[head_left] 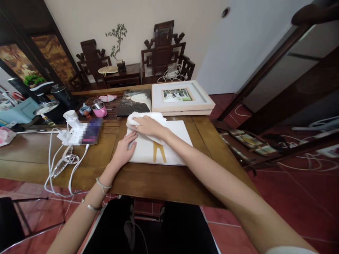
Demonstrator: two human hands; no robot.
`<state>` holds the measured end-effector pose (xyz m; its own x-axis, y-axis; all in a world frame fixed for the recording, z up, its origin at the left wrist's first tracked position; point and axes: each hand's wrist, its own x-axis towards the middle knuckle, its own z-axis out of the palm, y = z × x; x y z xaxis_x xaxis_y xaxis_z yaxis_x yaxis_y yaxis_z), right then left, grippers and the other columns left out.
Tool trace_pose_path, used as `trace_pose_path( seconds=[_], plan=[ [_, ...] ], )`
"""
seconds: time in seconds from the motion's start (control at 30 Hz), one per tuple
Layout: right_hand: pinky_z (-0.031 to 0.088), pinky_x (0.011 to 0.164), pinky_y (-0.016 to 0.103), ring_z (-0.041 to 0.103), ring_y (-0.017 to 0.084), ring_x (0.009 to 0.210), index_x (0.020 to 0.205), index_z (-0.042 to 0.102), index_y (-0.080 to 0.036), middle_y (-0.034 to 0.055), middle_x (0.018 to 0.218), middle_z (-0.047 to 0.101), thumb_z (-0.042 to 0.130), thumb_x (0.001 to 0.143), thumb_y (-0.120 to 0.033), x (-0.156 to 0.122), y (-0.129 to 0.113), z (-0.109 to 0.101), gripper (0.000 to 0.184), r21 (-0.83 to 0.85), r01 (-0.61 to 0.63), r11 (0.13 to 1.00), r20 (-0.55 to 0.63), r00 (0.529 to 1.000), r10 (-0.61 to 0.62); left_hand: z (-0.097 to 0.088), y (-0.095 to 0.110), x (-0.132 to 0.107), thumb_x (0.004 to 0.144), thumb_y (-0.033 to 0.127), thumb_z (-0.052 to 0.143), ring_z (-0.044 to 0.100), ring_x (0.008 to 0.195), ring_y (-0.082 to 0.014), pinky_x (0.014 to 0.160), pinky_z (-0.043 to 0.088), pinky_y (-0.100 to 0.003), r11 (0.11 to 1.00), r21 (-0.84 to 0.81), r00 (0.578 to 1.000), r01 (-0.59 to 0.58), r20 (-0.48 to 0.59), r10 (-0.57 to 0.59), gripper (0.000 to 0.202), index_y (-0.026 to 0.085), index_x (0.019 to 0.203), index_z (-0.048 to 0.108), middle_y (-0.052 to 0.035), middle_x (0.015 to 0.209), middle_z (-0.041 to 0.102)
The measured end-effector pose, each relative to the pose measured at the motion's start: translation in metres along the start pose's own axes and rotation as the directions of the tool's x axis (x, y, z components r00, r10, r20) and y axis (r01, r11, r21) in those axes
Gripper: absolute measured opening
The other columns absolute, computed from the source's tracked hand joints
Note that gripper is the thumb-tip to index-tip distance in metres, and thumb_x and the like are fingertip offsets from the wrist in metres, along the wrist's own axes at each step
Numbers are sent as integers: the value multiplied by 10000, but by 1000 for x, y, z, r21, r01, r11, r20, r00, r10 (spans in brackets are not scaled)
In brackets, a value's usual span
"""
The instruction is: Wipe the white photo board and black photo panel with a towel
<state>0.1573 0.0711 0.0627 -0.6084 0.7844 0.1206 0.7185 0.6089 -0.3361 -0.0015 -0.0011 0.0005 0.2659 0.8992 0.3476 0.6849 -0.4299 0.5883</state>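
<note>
A white canvas print with a gold mark lies flat on the wooden table in front of me. My right hand presses a crumpled white cloth onto the print's far left corner, its fingers closed on the cloth. My left hand lies flat and open on the print's left edge, holding it down. Two bracelets ring my left wrist.
Behind the print lie a dark picture and a white framed photo stacked on another frame. A pink cup, a white power strip with cables and a blurred item sit left. Carved chairs stand by the wall.
</note>
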Motion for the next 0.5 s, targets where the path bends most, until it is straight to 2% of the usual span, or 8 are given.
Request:
trace_pose_path(
  seconds=[0.17, 0.3, 0.37, 0.43, 0.5],
  plan=[
    [399, 927, 390, 559, 312, 1098, 1114, 598, -161, 124, 1212, 636, 328, 963, -356, -35, 42, -19, 366, 12, -112, 994, -29, 993, 112, 2, -2, -1, 868, 234, 467, 475, 1306, -239, 1132, 326, -454, 1000, -1, 1000, 1, -7, -1, 369, 160, 1186, 640, -104, 1337, 577],
    [428, 899, 462, 572, 363, 1068, 1062, 600, -135, 171, 1160, 644, 307, 936, -318, -86, 67, -27, 367, -2, -227, 974, -54, 973, 226, 2, -1, -1, 873, 239, 461, 470, 1310, -245, 1134, 320, -450, 1000, 0, 1000, 2, -3, -2, 386, 113, 1198, 626, -146, 1339, 566],
    [449, 878, 481, 541, 386, 1133, 1039, 598, -146, 174, 1138, 646, 314, 900, -271, -118, 68, -25, 339, -7, -244, 970, -39, 969, 243, 2, 0, -1, 872, 237, 462, 466, 1313, -248, 1135, 318, -447, 1000, 1, 1000, 1, -3, -1, 394, 101, 1206, 618, -156, 1340, 563],
    [454, 900, 492, 449, 382, 1261, 981, 606, -188, 146, 1162, 642, 342, 855, -234, -154, 62, -21, 297, -1, -207, 978, 6, 978, 207, 2, 0, -1, 871, 235, 462, 462, 1316, -251, 1134, 318, -450, 1000, 5, 1000, 4, -4, -4, 397, 105, 1214, 613, -154, 1342, 563],
    [439, 953, 500, 359, 354, 1345, 953, 616, -225, 105, 1289, 590, 384, 805, -206, -189, 53, -18, 275, 15, -170, 985, 64, 984, 169, 2, 0, -1, 873, 240, 461, 458, 1318, -256, 1134, 318, -455, 1000, 9, 1000, 6, -3, -6, 401, 103, 1219, 608, -156, 1344, 560]
  ],
)
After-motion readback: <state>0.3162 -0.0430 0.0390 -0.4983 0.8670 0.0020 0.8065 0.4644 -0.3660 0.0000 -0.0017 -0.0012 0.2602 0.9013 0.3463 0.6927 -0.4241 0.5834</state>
